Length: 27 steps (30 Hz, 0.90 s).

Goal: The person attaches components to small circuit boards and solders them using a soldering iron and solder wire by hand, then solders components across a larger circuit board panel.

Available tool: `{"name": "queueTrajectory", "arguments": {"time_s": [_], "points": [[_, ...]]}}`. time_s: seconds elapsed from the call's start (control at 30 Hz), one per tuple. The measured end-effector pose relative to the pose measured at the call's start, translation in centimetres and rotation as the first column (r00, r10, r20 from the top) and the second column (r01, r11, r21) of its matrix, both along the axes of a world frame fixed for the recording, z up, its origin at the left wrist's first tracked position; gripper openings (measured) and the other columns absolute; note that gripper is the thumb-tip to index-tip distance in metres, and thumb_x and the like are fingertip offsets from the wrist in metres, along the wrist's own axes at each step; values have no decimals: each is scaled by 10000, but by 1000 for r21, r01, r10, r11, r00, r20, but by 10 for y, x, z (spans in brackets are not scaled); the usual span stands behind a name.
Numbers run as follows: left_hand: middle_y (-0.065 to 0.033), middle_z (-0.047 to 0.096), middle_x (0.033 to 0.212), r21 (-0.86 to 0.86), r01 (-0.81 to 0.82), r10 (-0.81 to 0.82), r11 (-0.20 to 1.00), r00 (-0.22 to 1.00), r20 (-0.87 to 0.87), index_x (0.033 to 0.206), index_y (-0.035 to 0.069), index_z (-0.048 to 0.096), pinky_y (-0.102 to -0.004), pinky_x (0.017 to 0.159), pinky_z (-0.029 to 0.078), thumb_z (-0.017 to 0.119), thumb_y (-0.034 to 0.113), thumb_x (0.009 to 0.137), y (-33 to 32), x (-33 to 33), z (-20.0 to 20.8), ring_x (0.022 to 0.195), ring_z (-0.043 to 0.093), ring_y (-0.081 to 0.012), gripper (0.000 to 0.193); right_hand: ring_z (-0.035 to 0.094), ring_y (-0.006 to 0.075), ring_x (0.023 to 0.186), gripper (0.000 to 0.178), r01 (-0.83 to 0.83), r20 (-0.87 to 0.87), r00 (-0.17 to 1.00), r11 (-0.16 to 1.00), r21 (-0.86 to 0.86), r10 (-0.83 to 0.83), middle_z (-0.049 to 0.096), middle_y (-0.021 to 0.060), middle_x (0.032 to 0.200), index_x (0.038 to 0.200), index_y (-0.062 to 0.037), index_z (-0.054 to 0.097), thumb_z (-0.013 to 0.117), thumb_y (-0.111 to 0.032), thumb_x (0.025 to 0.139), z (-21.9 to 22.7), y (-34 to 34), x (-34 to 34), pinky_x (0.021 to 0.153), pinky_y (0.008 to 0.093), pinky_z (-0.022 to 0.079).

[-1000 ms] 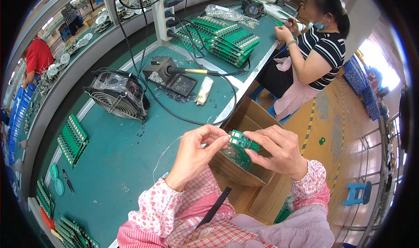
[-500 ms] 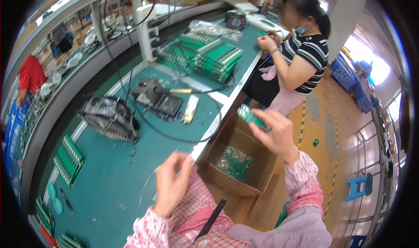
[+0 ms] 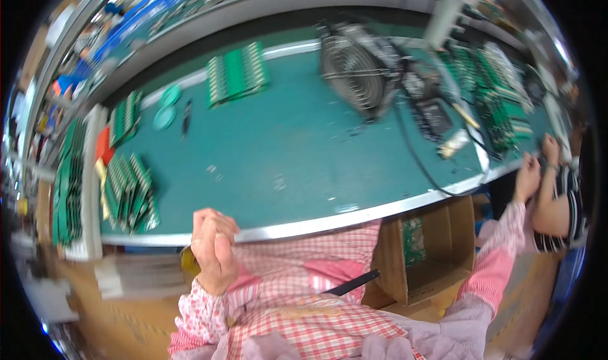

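Note:
My left hand [image 3: 214, 249] hovers at the front edge of the green-topped bench [image 3: 285, 183], fingers curled in; whatever they might hold is hidden. Out to the far right, my right hand [image 3: 527, 179] is raised beside the bench's edge, close to a co-worker's hand [image 3: 550, 148]. Its fingers are small and blurred, and no circuit board shows in them. Below and left of that arm stands an open cardboard box [image 3: 387, 262] with small green circuit boards [image 3: 415, 243] inside. A black strap-like strip [image 3: 354, 283] lies across my checked apron.
A black fan [image 3: 358, 69] stands at the back, next to a dark tool stand [image 3: 430, 110] with a loose cable [image 3: 415, 164]. Green board panels [image 3: 237, 75] lie at the back, with stacked panels [image 3: 130, 189] at left and more stacks [image 3: 500, 110] at right. Pliers [image 3: 186, 118] lie beside green discs [image 3: 164, 117].
The view has swung left along the bench. My right hand has gone farther out to the right, and the small green board it held is no longer visible. My left fingers are curled tighter.

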<state>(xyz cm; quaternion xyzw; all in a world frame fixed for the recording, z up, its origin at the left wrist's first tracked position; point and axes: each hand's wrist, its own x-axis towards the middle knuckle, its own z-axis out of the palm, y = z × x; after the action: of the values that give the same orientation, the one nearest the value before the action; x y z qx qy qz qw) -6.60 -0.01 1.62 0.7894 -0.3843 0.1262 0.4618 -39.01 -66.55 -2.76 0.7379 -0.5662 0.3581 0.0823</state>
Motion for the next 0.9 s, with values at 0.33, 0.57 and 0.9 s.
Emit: {"name": "queueTrajectory", "arguments": {"time_s": [0.33, 0.57, 0.9], "points": [[-31, 481, 601, 130, -19, 8, 991, 997, 82, 582, 120, 352, -427, 838, 357, 246, 322, 1037, 34, 5, -30, 619, 496, -204, 510, 553, 45, 635, 429, -904, 909, 362, 316, 288, 206, 661, 76, 1012, 1337, 5, 529, 536, -285, 1021, 39, 300, 170, 533, 189, 470], [-59, 539, 719, 113, -68, 59, 991, 995, 81, 667, 69, 508, -420, 818, 377, 496, 98, 886, 60, 16, -39, 641, 502, -256, 221, 679, 128, 817, 504, -988, 924, -85, 151, -30, -373, 627, 152, 1246, 1321, 52, 490, 594, -316, 992, 20, 175, 188, 658, 220, 596], [-78, 579, 1349, 477, 78, -154, 875, 981, 122, 1219, 74, 647, -478, 1077, 334, 657, 177, 887, 61, 53, -32, 1267, 508, -273, 348, 630, 78, 765, 448, -919, 973, 176, 330, 217, -152, 663, 50, 1017, 1265, -83, 583, 654, -387, 944, 33, 197, 225, 629, 201, 537]]}}
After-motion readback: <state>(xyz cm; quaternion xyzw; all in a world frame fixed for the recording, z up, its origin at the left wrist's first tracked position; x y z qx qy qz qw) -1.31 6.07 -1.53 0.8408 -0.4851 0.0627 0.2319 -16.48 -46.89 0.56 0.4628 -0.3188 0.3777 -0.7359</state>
